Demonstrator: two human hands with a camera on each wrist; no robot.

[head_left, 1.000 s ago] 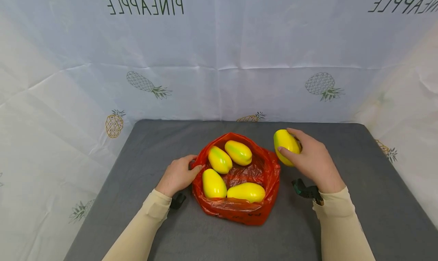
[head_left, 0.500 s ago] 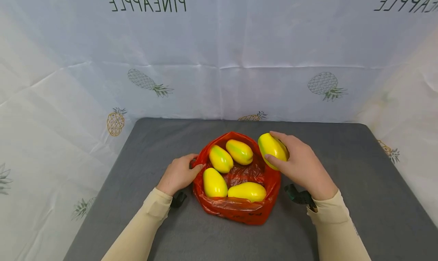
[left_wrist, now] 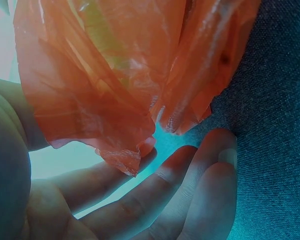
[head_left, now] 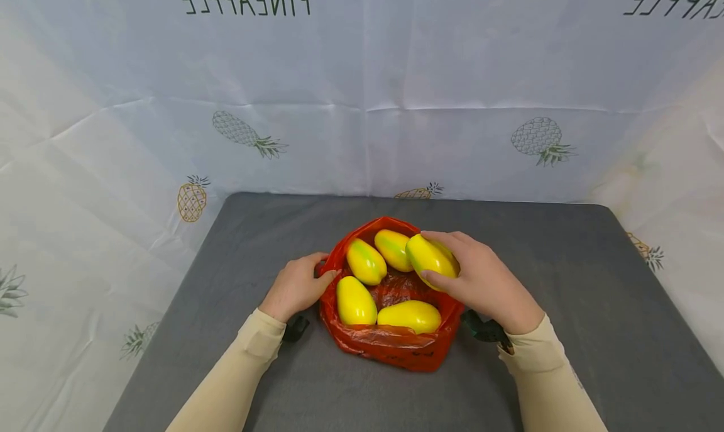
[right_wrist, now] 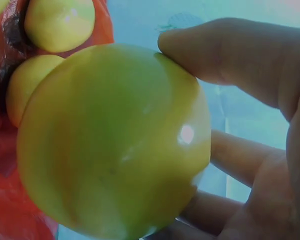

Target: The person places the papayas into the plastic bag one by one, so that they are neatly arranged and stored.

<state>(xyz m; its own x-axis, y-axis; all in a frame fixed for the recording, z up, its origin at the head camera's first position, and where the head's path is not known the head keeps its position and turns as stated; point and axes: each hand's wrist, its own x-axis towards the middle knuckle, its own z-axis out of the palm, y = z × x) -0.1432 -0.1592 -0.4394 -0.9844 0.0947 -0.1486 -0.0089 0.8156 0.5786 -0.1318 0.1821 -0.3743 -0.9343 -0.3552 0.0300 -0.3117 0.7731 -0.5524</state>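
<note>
A red plastic bag point(head_left: 418, 360) with its mouth spread wide stands on the table, and several yellow mangoes point(head_left: 356, 301) with greenish patches lie inside it. At its left rim my left hand point(head_left: 294, 288) holds the plastic, thumb over the edge and fingers outside; in the left wrist view the bag's edge point(left_wrist: 90, 100) hangs between thumb and fingers. My right hand point(head_left: 486, 280) grips another mango point(head_left: 428, 259) over the bag's right side, which overlaps the rear mango in the head view. Close up in the right wrist view, thumb and fingers span this mango point(right_wrist: 110, 145).
The bag rests on a dark grey table point(head_left: 317, 394). Behind and beside it hangs a white cloth point(head_left: 362, 55) printed with pineapples. A dark strap-mounted device sits at each wrist.
My right hand has carried its mango leftward and slightly down, from beside the bag to over its right part. The left hand stays at the rim.
</note>
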